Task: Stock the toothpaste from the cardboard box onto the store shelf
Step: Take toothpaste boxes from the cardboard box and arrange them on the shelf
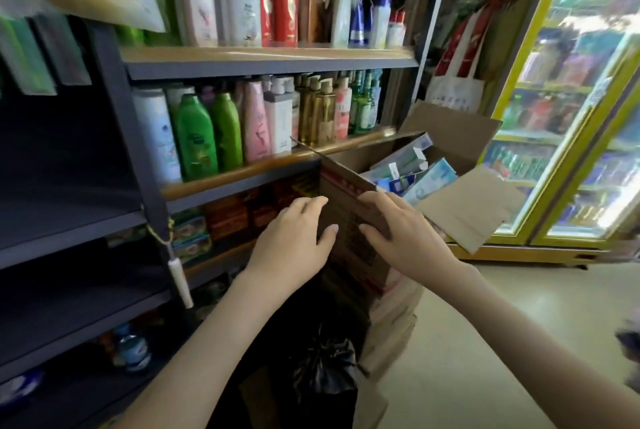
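An open cardboard box stands on a stack of other boxes beside the store shelf. Several blue and white toothpaste cartons lie loosely inside it, and its flaps hang outward. My left hand lies against the box's near left face with fingers nearly straight. My right hand rests on the near corner, fingers spread across the cardboard, thumb on the front face. Neither hand holds a carton.
Shampoo and lotion bottles fill the upper shelves; packets sit on the lower one. Dark shelves run to the left. A tied black bag sits below the box. A glass-door drinks fridge stands at the right, with pale floor between.
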